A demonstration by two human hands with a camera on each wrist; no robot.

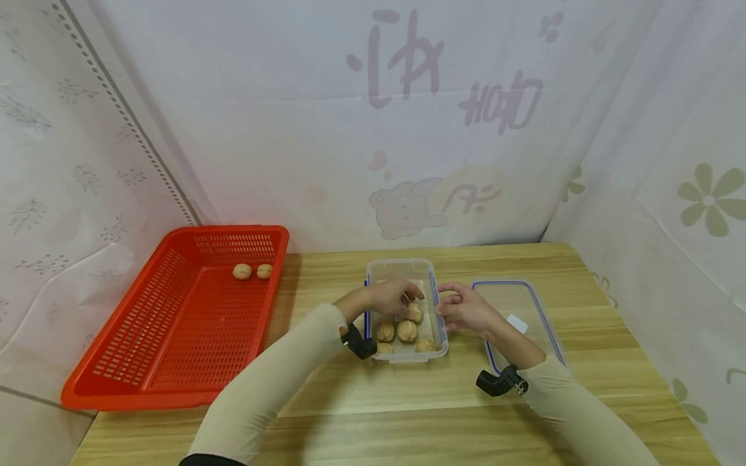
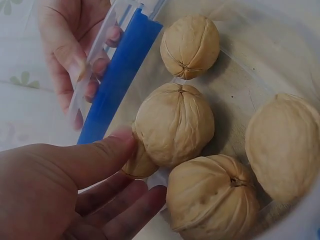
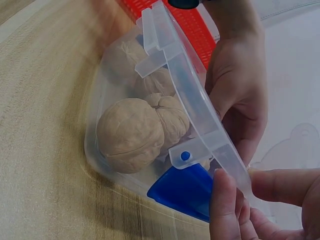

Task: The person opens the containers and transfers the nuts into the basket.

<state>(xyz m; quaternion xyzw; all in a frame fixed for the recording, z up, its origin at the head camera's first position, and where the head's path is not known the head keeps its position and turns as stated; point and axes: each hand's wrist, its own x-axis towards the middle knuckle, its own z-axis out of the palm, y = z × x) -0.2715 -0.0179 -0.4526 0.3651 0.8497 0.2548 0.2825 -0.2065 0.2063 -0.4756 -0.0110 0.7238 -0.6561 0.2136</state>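
A clear plastic box (image 1: 408, 355) with blue side clips holds several walnuts (image 1: 407, 331). My left hand (image 1: 392, 298) reaches over the box's left side into it. Its thumb and loosely bent fingers (image 2: 112, 212) lie apart, right beside the walnuts, with the thumb tip at the edge of a round walnut (image 2: 175, 125). A smaller walnut (image 2: 140, 162) shows partly behind that one. My right hand (image 1: 466, 309) holds the box's right rim (image 3: 232, 157), its thumb and fingers on either side of the wall.
A red plastic basket (image 1: 215, 323) stands on the left, with two walnuts (image 1: 242, 271) near its far right corner. The box's clear lid (image 1: 539, 323), edged in blue, lies on the wooden table (image 1: 396, 414) under the right forearm. Patterned white curtains (image 1: 291, 162) hang around the table.
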